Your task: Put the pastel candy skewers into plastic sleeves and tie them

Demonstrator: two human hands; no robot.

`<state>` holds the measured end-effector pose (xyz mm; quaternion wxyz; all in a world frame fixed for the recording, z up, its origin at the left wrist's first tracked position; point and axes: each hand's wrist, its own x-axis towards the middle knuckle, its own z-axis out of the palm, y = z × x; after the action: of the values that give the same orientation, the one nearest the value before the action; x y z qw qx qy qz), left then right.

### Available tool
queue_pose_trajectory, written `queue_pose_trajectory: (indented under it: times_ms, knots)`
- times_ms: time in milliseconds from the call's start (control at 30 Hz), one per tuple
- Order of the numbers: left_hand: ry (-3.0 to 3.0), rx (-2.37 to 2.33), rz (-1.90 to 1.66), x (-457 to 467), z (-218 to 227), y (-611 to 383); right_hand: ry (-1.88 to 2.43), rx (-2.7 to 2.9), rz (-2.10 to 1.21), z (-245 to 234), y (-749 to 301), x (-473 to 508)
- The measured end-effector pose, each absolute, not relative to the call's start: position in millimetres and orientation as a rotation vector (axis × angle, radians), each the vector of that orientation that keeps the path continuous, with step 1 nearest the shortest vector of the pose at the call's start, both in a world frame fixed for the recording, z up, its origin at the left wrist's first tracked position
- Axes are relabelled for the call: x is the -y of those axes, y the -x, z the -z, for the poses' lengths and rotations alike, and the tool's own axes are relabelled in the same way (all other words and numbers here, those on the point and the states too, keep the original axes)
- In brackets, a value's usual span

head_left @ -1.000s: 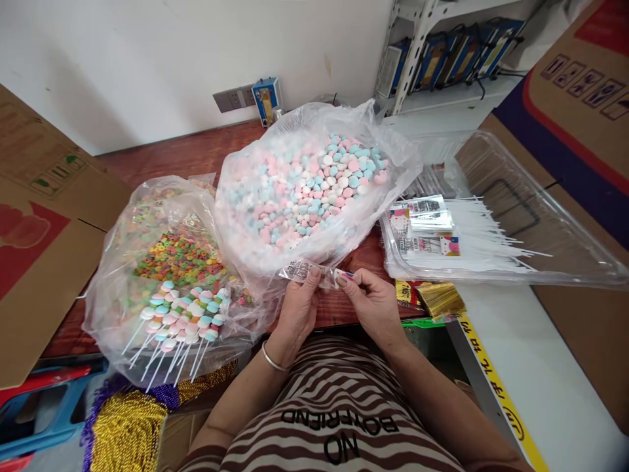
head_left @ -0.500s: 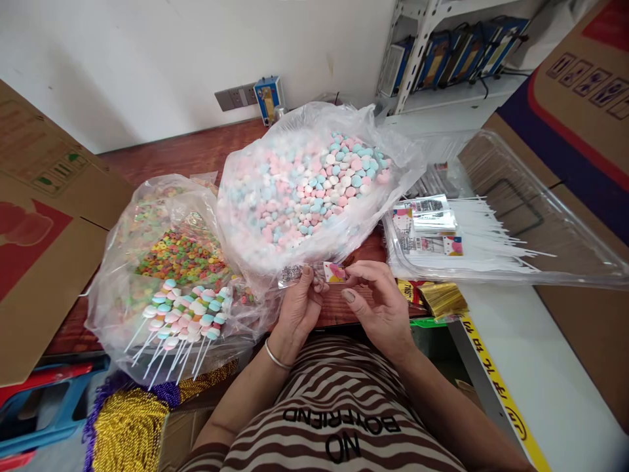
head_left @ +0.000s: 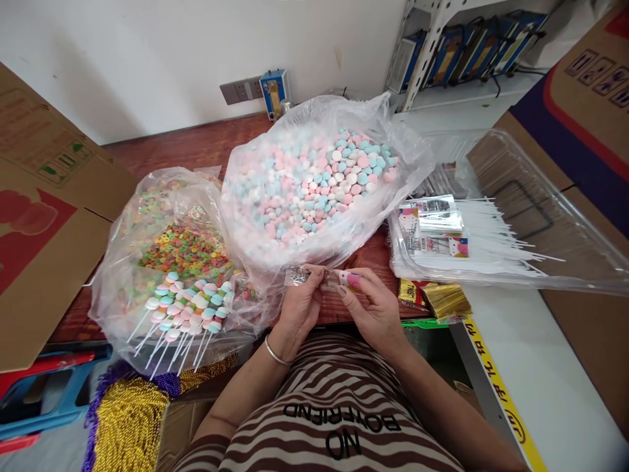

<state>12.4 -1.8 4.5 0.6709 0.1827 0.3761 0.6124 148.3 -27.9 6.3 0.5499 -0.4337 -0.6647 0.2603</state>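
Note:
Between my hands, just in front of the big candy bag, is a small clear printed plastic bag (head_left: 297, 275). My left hand (head_left: 303, 303) pinches it near its middle, thumb on top. My right hand (head_left: 372, 308) has its thumb and fingers closed on the pink-and-white printed end. Behind them lies a large clear bag (head_left: 246, 164) full of pink, blue and white marshmallows (head_left: 351, 177). To the left, a second bag (head_left: 115, 282) holds colourful ring-shaped pieces (head_left: 184, 249). Several marshmallow skewers (head_left: 189, 308) on white sticks lie on that bag.
At right, a clear plastic tray (head_left: 491, 283) holds white sticks (head_left: 496, 246) and more printed bags (head_left: 437, 223). Gold twist ties (head_left: 446, 300) lie before it. Cardboard boxes (head_left: 44, 216) flank both sides. Gold and purple beads (head_left: 128, 426) hang below left.
My right hand has moved left and closed onto the bag's printed end, where its fingers were apart before. My left hand keeps its pinch. The whole view has shifted slightly.

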Motion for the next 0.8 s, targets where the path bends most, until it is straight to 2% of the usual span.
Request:
queue_pose_trajectory:
  times_ms: [600,800]
  knots:
    - [-0.125,-0.700,-1.172,-3,13,-6,0.990,1.764,-0.335,-25,-142,38]
    - [-0.137,-0.674,-1.201,0,9,-5,0.979,1.872,-0.301,-27,-139,37]
